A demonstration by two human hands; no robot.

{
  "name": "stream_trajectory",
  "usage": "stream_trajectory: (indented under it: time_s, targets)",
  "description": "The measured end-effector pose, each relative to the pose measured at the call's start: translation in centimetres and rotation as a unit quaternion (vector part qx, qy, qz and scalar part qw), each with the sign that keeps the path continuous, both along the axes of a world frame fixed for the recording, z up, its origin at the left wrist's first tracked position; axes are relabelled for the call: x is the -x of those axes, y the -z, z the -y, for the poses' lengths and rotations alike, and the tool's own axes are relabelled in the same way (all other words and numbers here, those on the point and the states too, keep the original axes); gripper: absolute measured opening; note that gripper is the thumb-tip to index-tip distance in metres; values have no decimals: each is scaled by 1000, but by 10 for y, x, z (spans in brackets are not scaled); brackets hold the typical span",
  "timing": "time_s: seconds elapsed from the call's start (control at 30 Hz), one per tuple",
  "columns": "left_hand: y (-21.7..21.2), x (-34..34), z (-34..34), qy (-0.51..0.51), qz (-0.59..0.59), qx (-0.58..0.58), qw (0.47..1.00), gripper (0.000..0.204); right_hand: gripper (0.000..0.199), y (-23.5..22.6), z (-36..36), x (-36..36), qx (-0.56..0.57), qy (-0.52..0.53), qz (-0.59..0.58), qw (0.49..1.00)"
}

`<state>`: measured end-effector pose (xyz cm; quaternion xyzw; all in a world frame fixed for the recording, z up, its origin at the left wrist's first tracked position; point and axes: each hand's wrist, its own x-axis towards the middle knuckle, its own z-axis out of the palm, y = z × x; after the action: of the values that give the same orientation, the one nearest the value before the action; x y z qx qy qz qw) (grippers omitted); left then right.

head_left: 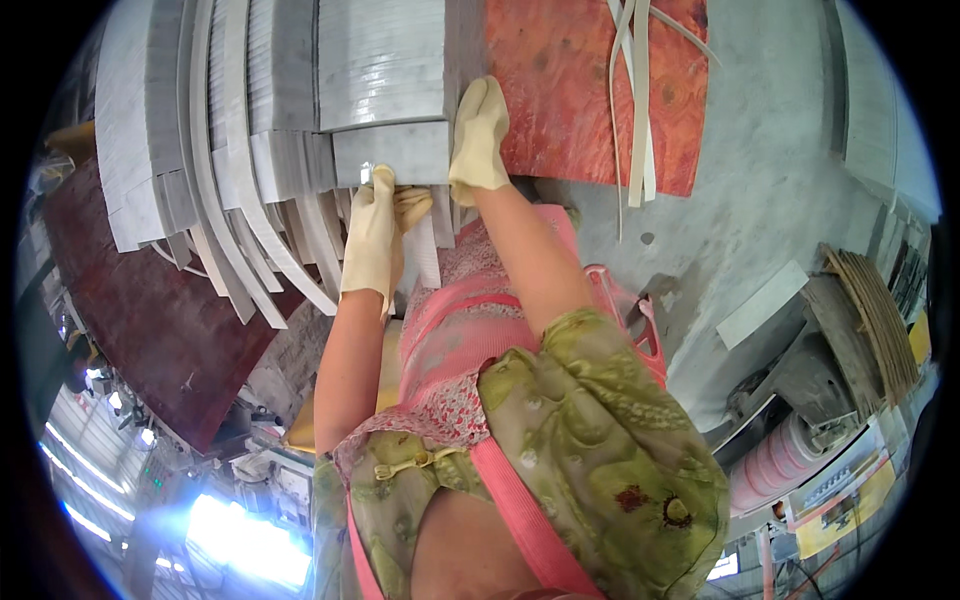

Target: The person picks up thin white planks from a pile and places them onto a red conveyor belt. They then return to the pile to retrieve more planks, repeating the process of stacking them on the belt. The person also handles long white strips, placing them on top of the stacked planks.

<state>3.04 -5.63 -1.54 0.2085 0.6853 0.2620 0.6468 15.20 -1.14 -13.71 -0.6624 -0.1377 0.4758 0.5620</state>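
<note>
Both my hands wear cream rubber gloves. My left hand [378, 230] is at the near edge of a grey, shiny stone tile [392, 153]. Its thumb lies on the tile's top edge and its other fingers curl at the edge below. My right hand [480, 140] rests along the right side of the same tile and the tile stack [382, 62], fingers stretched out and pointing away from me. Its palm side is hidden. The tile lies flush against the near end of the stack.
Left of the stack are more grey tile stacks [130, 130] with long pale strips [235, 110] hanging over them. A red, marbled board [580, 90] with loose strips lies on the right. Dark red sheeting [150, 310] is at left; a pink plastic stool [640, 330] stands near my right side.
</note>
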Motion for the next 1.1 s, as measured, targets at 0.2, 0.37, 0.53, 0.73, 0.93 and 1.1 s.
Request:
stream_trajectory:
  time_s: [0.2,0.37,0.53,0.73,0.93,1.1]
  targets:
    - [-1,-3,-1,-7,-24,-5,1000,59,64,-6,-8,-30,137,104,-251,953]
    - [-2,-5,-1,-11,-29,-4,1000,58,76,-54,21,-35,93,28,-115,989]
    - [-5,-3,-4,3,-40,1,999,60,73,-69,32,-52,57,7,-155,986]
    - [-2,14,-19,89,-86,79,989,55,57,-25,92,-100,101,-100,-23,990]
    - [21,21,-30,39,-32,95,994,49,56,-6,164,-184,235,-175,73,953]
    - [17,14,-11,64,-123,26,990,63,57,-25,182,-247,212,-164,23,963]
